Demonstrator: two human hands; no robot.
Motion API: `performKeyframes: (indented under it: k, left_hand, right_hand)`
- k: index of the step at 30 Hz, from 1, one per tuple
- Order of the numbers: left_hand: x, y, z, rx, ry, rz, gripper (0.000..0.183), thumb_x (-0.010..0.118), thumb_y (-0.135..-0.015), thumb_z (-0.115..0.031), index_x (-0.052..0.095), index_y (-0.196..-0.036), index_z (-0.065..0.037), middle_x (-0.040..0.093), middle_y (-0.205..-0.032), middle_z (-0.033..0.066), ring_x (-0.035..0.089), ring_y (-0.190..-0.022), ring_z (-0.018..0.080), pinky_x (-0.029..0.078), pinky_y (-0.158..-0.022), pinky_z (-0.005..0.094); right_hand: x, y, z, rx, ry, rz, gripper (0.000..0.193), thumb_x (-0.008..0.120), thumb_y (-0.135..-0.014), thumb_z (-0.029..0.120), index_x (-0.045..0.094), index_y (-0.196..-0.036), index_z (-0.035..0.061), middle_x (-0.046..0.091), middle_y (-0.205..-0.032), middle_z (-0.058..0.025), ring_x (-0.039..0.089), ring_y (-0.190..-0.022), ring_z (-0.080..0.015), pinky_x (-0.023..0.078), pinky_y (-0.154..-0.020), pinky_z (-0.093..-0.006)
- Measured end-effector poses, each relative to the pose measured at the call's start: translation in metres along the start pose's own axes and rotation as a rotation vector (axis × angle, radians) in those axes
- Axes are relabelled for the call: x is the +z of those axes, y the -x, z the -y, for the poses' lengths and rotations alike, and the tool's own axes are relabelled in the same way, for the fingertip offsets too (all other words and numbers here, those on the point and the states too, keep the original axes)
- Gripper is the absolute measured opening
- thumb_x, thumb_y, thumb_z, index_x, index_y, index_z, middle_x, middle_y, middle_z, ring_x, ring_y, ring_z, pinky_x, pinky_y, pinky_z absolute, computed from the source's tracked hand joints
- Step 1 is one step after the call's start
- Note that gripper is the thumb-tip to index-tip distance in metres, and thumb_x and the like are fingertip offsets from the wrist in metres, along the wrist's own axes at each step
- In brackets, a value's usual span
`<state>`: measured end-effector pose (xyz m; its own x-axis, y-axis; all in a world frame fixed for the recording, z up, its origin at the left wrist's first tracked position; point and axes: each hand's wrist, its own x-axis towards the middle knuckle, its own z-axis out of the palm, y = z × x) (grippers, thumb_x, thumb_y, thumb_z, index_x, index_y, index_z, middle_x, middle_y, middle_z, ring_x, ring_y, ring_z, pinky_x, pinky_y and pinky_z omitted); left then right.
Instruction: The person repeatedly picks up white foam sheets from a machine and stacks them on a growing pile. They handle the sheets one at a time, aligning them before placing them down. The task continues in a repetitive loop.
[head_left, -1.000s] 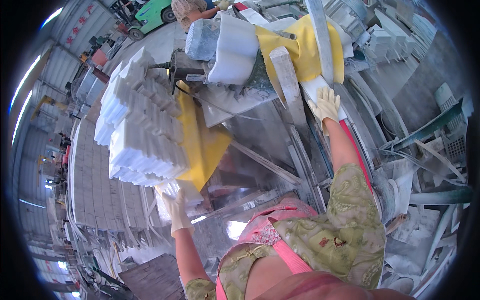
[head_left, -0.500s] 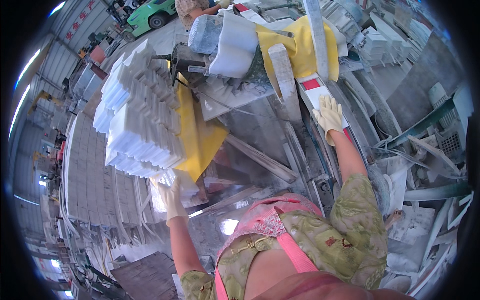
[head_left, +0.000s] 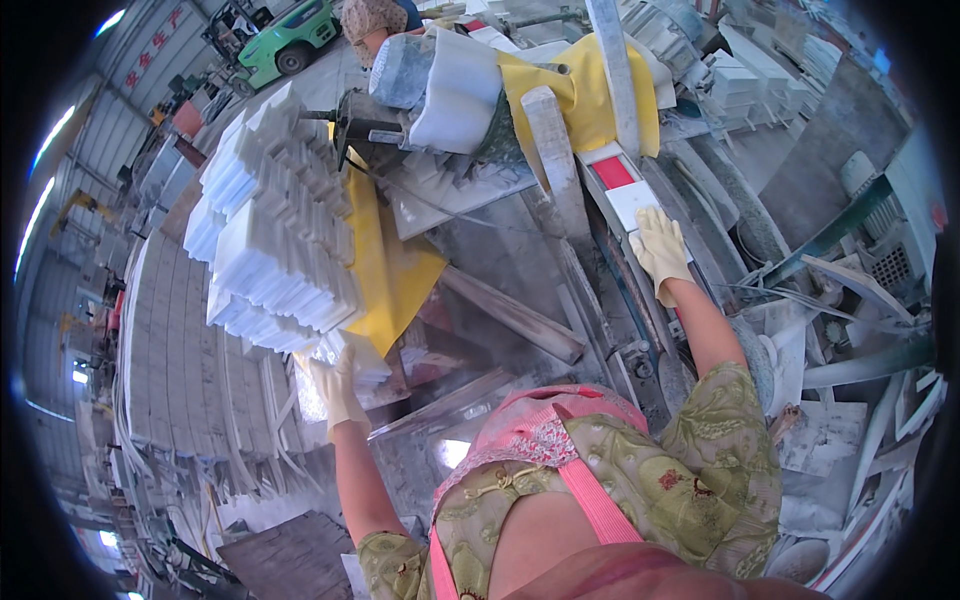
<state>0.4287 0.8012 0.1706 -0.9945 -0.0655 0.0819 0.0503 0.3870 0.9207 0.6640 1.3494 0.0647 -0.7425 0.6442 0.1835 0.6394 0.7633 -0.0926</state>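
Note:
My right hand [head_left: 660, 252], in a pale rubber glove, lies flat with fingers stretched over the near part of a white stone tile [head_left: 630, 201]. That tile rests on a narrow track with a red belt [head_left: 613, 173], which runs away from me. My left hand [head_left: 338, 388], also gloved, is at the near end of a tall stack of white tiles [head_left: 285, 255]. Its fingers close round the edge of a low white tile [head_left: 365, 362] there; some fingertips are hidden. Yellow sheeting [head_left: 390, 285] hangs beside the stack.
Beyond the belt, a yellow cloth [head_left: 580, 90] and grey posts [head_left: 550, 150] flank the track. A motor-like block under white sheeting [head_left: 455, 90] stands ahead. Wooden beams [head_left: 515, 315] lie between my arms. Another person [head_left: 375, 22] and a green forklift [head_left: 285, 50] are farther off.
My right hand has slid slightly nearer along the track, so more of the white tile shows ahead of its fingers. My left hand stays at the stack's near end. The view has shifted a little.

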Motion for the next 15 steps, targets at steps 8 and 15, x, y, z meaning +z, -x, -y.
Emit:
performKeyframes:
  k: [8,15]
  left_hand:
    - [-0.004,-0.006,0.005,-0.077,-0.056,0.022,0.097,0.082,-0.08,-0.026,0.027,-0.155,0.005,0.035,-0.155,0.0231,0.037,-0.141,0.0338,0.03,-0.117,0.0415]
    - [-0.001,0.013,-0.02,-0.116,0.071,0.058,0.091,0.082,-0.081,-0.028,0.033,-0.15,0.004,0.045,-0.144,0.0227,0.048,-0.128,0.0331,0.041,-0.108,0.043]
  right_hand:
    - [-0.081,0.04,-0.048,-0.329,-0.248,0.334,0.082,0.073,-0.083,0.025,0.037,-0.155,0.0082,0.038,-0.159,-0.0171,0.03,-0.15,-0.034,0.025,-0.122,-0.0446]
    - [-0.065,0.07,-0.014,-0.268,0.129,0.106,0.085,0.078,-0.076,0.018,0.04,-0.151,0.0067,0.041,-0.155,-0.0152,0.033,-0.148,-0.0284,0.026,-0.122,-0.0469]
